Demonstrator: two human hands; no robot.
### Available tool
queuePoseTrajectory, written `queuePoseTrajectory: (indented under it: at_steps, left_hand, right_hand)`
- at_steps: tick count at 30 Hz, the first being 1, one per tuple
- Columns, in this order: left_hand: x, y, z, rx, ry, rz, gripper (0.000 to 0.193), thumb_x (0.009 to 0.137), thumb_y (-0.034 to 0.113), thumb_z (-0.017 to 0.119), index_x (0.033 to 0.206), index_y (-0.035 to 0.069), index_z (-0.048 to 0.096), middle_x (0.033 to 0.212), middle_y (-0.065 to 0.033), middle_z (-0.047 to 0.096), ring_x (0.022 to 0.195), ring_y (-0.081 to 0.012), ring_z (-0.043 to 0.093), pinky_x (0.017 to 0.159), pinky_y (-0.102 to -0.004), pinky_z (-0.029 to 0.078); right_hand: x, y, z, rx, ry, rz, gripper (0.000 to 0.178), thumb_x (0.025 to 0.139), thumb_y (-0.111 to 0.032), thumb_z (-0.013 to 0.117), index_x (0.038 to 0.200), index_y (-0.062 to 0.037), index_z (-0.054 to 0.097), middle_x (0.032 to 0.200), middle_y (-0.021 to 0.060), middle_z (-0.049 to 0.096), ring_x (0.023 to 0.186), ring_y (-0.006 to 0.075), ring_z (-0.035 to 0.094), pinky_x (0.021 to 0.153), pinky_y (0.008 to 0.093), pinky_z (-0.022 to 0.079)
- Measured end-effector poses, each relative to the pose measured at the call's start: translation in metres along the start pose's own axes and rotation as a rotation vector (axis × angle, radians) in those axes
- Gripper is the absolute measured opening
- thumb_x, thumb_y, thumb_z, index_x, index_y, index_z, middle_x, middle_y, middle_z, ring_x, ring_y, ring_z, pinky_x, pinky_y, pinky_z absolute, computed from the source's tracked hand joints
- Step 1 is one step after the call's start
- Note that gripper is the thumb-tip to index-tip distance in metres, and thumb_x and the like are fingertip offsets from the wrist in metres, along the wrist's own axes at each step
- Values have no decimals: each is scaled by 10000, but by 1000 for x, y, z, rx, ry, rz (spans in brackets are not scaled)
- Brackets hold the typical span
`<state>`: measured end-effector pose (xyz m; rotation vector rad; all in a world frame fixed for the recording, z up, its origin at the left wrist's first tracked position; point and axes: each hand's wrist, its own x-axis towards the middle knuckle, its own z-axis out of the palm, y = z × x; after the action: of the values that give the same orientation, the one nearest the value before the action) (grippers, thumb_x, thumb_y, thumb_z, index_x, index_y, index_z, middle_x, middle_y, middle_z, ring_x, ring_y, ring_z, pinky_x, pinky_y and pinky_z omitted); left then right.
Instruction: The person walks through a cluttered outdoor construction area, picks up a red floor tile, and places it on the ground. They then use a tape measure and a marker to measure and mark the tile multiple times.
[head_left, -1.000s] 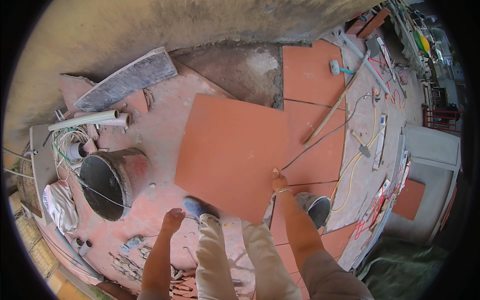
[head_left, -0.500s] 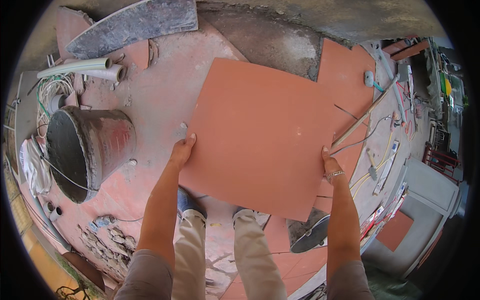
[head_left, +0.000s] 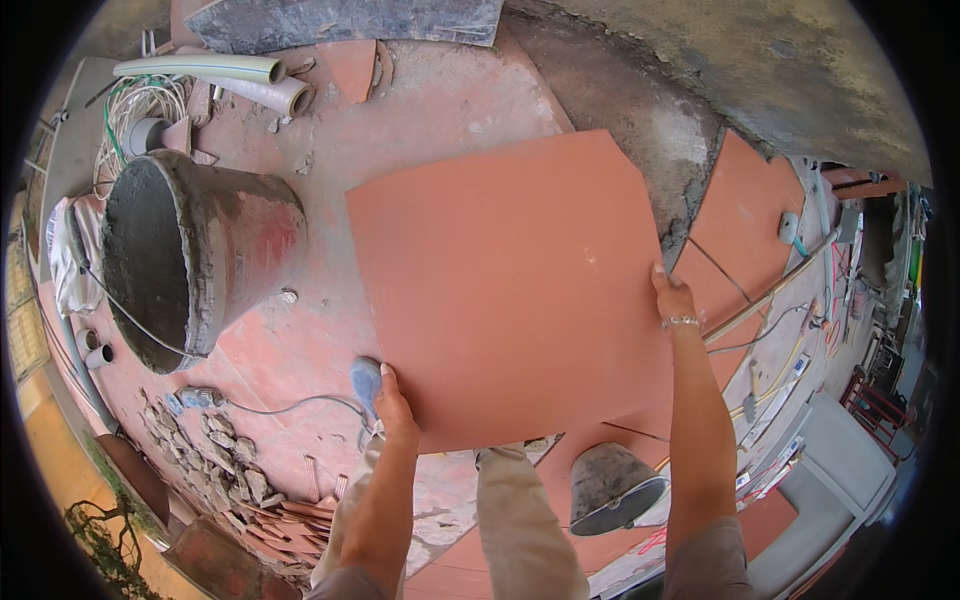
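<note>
A large square terracotta-coloured tile (head_left: 510, 290) is held up in front of my legs, a hand at each side. My left hand (head_left: 394, 405) grips its near left edge, thumb on the upper face. On the right edge, farther off, my right hand (head_left: 674, 296) holds it the same way, a bracelet on that wrist. The fingers underneath are hidden. Below the tile, part of my shoe and trousers show. Similar laid tiles (head_left: 752, 205) lie on the ground beyond my right hand.
A mortar-filled bucket (head_left: 245, 225) lies tipped at left. A smaller bucket (head_left: 605, 480) is near my right leg. Broken rubble (head_left: 205, 455) and a corded power tool (head_left: 195, 400) lie at lower left. A mallet (head_left: 790, 228) and a wooden handle (head_left: 770, 290) are at right; a wall runs behind.
The tile has turned counterclockwise in my hands. My left hand has come nearer to my body while my right has moved slightly farther out. The view has also shifted.
</note>
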<state>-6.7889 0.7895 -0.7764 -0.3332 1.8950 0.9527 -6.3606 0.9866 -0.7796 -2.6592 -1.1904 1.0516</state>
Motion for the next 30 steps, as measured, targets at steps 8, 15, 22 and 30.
queuePoseTrajectory:
  at_steps: [8,15,22,30]
  left_hand:
    - [44,-69,-2,-180,199,-78,671,992,522,518,1328,-58,564,1320,-119,593,1183,-219,559,1014,-352,444]
    - [74,-72,-9,423,133,-59,605,978,501,543,1119,-76,656,1017,-142,694,947,-254,636,835,-393,478]
    - [46,-20,-2,926,-152,105,500,922,412,617,1124,-42,671,1070,-247,703,1062,-373,670,904,-437,501]
    - [7,231,121,1001,-331,675,373,863,266,687,1143,19,682,1008,-208,708,1035,-367,674,855,-431,542]
  right_hand:
    - [66,-98,89,-248,-20,-329,752,893,-564,601,1291,75,590,1252,300,627,1181,423,603,1017,442,462]
    - [76,-96,113,-451,-28,-395,679,852,-469,678,1266,63,603,1188,311,648,1123,417,636,984,443,487]
    - [16,-164,69,-600,-351,-535,700,871,-403,692,1414,-6,499,1373,286,536,1318,399,490,1074,444,429]
    - [-49,-499,-298,-511,988,-1525,687,865,-360,715,1456,-102,479,1532,176,424,1427,393,368,1124,517,349]
